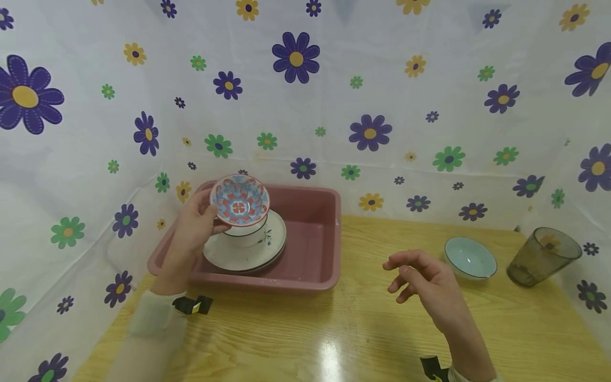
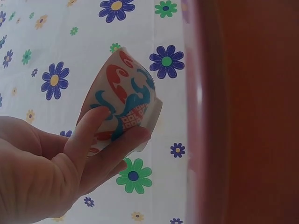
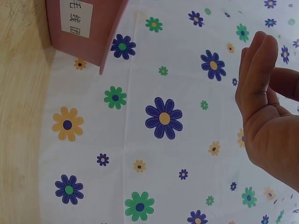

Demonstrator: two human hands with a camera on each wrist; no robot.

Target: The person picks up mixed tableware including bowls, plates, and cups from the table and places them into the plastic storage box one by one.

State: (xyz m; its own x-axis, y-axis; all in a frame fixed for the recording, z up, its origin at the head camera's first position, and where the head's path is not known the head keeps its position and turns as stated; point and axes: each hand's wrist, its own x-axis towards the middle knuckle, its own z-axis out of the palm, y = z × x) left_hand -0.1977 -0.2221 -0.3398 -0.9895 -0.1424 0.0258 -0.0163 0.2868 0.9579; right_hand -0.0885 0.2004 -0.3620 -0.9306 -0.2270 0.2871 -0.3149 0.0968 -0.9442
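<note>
My left hand (image 1: pixel 194 220) grips a small bowl (image 1: pixel 240 200) with a red and blue pattern, its inside tilted toward the head camera. In the left wrist view, the thumb and fingers pinch the patterned bowl (image 2: pixel 124 100) by its outer wall and foot. Below it, a white bowl with a dark rim (image 1: pixel 245 236) sits on a stack of plates (image 1: pixel 274 233) inside a pink basin (image 1: pixel 315 239). Over the table, my right hand (image 1: pixel 427 281) holds nothing, its fingers loosely bent. Nearest to it is a pale blue bowl (image 1: pixel 470 258).
A smoky glass cup (image 1: pixel 541 257) stands at the right of the wooden table (image 1: pixel 382 329). A white flowered sheet (image 1: pixel 334 101) hangs behind and at both sides. In the right wrist view, the basin's side bears a white label (image 3: pixel 76 18).
</note>
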